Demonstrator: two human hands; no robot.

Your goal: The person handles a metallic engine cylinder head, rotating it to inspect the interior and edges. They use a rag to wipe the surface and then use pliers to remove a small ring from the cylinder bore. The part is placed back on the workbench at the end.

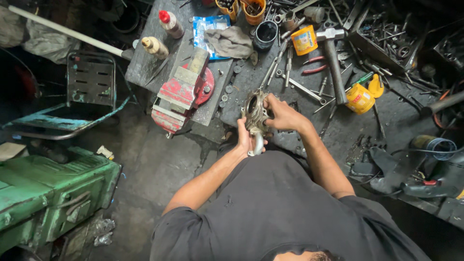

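I hold a grimy metal housing part (254, 115) with a round opening and a curved pipe end in front of my body, over the edge of the workbench (338, 130). My left hand (244, 140) grips its lower end from below. From the right, my right hand (284, 115) closes on its upper side. A red bench vise (181, 94) is bolted to the bench corner just left of the part.
The bench carries wrenches (299, 87), a hammer (333, 63), yellow tins (360, 99), a rag (231, 42), bottles (170, 23) and a tray of bolts (386, 36). A green metal box (53, 193) and a metal chair (89, 82) stand on the floor at left.
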